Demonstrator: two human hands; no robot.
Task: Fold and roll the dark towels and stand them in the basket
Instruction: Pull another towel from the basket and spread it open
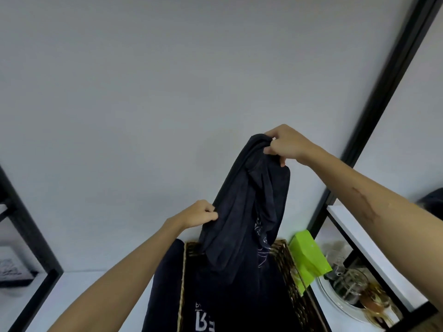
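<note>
Grey wall (143, 92) fills most of the view, black frame post (383, 97) running diagonally up the right side.

White surface (79, 291) at the bottom carries everything else.

Dark towel (249, 212) is held up in the air in front of the wall, bunched and hanging in folds, not flat. Lower end droops into the basket opening. Some pale print shows on its right edge, unreadable.

Wicker basket (291, 271) sits on the surface directly under the towel, dark brown weave, rim visible left and right. Inside it more dark fabric (239, 312) with white lettering; can't tell if it's rolled or just piled. Another dark cloth (165, 283) hangs just outside the basket's left wall.

Right hand (285, 144) is up top, fingers pinched closed on the towel's upper bunched end. Forearm bare, comes in from the right edge.

Left hand (201, 213) is lower, closed on the towel's left edge about halfway down, thumb and fingers clamped on the fabric. Forearm bare, comes up from bottom left.

Green box (309, 257) stands tilted just right of the basket, near its rim; touching or not, can't tell.

White shelf (374, 250) right side, with a white plate (335, 300) below it holding a glass jar (347, 283) and some amber glass bits, blurred.

Black frame (31, 240) at left edge, blurry object behind it.
</note>
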